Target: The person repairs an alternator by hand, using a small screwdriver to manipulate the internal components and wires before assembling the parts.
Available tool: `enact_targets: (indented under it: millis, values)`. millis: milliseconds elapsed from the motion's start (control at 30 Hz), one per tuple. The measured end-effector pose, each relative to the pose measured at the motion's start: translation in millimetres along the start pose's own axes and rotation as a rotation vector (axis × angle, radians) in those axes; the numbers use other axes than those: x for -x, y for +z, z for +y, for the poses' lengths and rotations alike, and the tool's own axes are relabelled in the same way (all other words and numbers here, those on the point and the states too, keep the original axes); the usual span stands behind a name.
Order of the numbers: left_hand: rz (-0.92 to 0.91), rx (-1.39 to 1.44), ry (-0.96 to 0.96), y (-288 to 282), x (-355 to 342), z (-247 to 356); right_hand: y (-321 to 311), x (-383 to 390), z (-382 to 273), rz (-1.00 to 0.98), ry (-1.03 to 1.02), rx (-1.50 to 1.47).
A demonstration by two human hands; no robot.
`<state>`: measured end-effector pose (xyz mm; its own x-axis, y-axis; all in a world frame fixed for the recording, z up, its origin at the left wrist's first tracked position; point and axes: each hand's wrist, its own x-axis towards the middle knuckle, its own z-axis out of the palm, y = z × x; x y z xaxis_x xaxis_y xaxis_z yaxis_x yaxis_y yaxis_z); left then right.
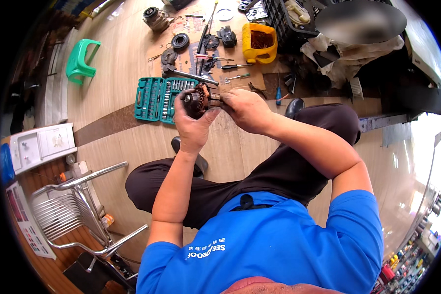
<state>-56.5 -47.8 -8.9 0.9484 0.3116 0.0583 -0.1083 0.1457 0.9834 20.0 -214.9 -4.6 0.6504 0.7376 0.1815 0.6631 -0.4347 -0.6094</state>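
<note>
In front of me, above the floor, my left hand (195, 130) is wrapped round a motor rotor (196, 102), a dark metal cylinder with copper windings. From the other side, my right hand (248, 110) has its fingers closed at the rotor's right end; their tips are partly hidden. Just behind my left hand lies a green socket set case (149, 98), opened flat with rows of sockets. A metal bar (195, 76) rests beyond the rotor. Small wrenches (236, 78) and a black-handled screwdriver (236, 66) are on the cardboard (215, 73).
Farther out are a black ring-shaped pulley (180, 41), a round metal motor part (155, 18) and a yellow cut-open jug (248, 41) with copper scrap. A blue-handled screwdriver (278, 94) lies near my right foot. A green stool (78, 61) and metal bench (66, 213) stand left, a black crate (275, 14) far right.
</note>
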Motion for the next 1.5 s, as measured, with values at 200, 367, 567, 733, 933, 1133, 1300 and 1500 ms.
enact_targets:
  millis: [200,367,567,733,933,1133,1300,1500]
  values:
    - [0.081,-0.108,0.038,-6.1,0.9,-2.8,3.7,1.4,-3.6,0.088,0.048,-0.222]
    - [0.133,-0.222,0.122,-9.3,-0.4,-9.1,-2.9,-4.2,-11.5,0.029,0.187,-0.451]
    - [0.179,-0.424,0.275,-15.8,-5.6,-11.1,1.8,-2.7,1.0,-0.029,0.218,-0.320]
    - [0.192,-0.612,0.399,-21.5,-13.1,-7.3,-5.6,-0.9,-1.1,-0.093,0.186,-0.206]
    - [0.284,-0.628,0.460,-33.6,-22.3,-9.0,-11.4,1.6,2.0,-0.178,0.196,0.031]
    - [0.311,-0.844,0.598,-33.3,-26.0,7.0,-15.7,7.4,7.6,-0.341,0.242,0.044]
    - [0.229,-0.875,0.629,-24.4,-21.0,6.2,-16.0,10.3,19.2,-0.366,0.128,-0.035]
    - [0.134,-0.805,0.580,-15.1,-13.8,-5.3,-8.1,6.5,14.4,-0.259,0.101,-0.437]
